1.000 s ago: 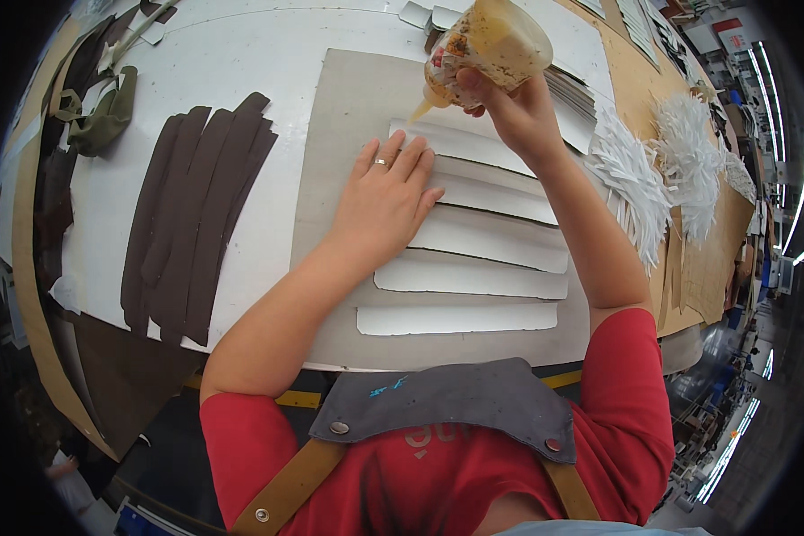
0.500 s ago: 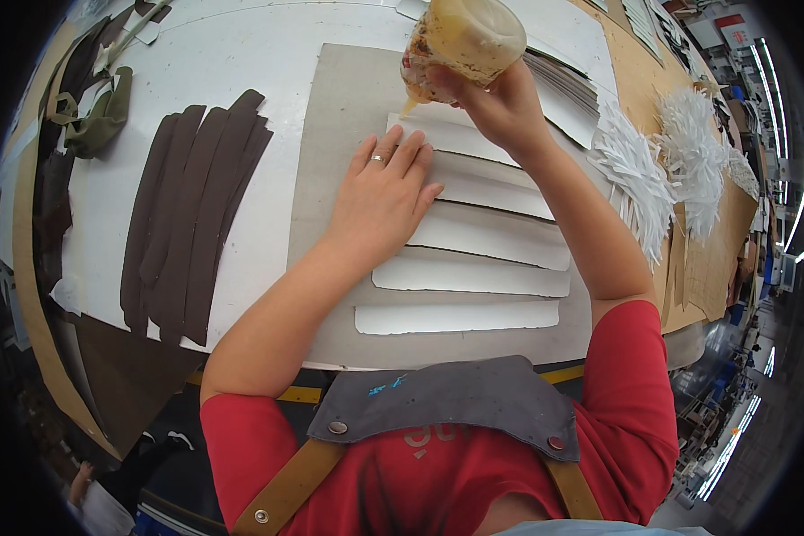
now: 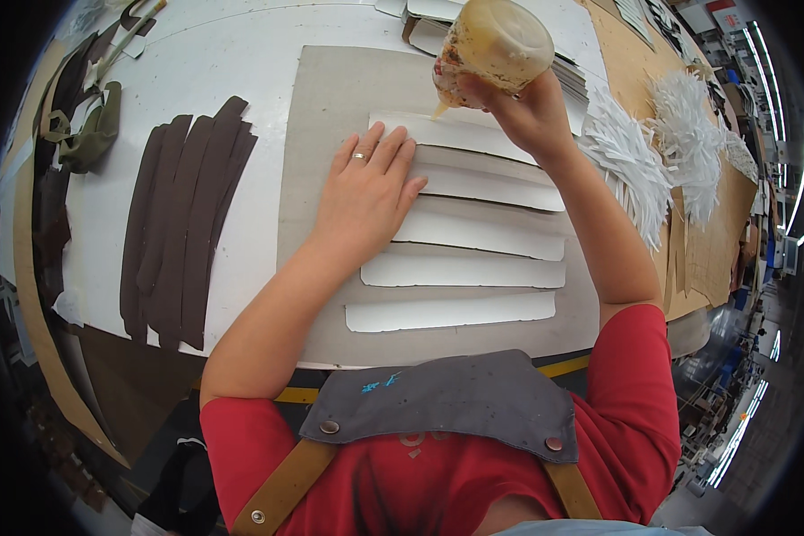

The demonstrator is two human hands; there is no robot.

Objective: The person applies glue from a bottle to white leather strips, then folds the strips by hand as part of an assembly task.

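Note:
My right hand [image 3: 538,116] grips a stained, see-through glue bottle [image 3: 500,45] with yellowish contents. The bottle is tipped over, and its narrow nozzle points down at the farthest white strip [image 3: 482,137]; whether it touches cannot be made out. My left hand [image 3: 366,183] lies flat with fingers spread, its fingertips on the left end of that strip. Nearer to me several more white strips [image 3: 464,268] with dark edges lie in a row, slightly fanned. All of them rest on a grey board [image 3: 322,98].
Dark brown strips [image 3: 183,223] lie in a pile on the white table [image 3: 268,54] to the left. White strip bundles [image 3: 630,161] lie at the right on brown board. Stacked pieces [image 3: 567,85] sit behind my right hand. An olive cloth piece [image 3: 98,134] is at the far left.
The glue bottle has moved rightward along the farthest strip with my right hand. My left hand stays on the strip's left end. The whole view has shifted slightly.

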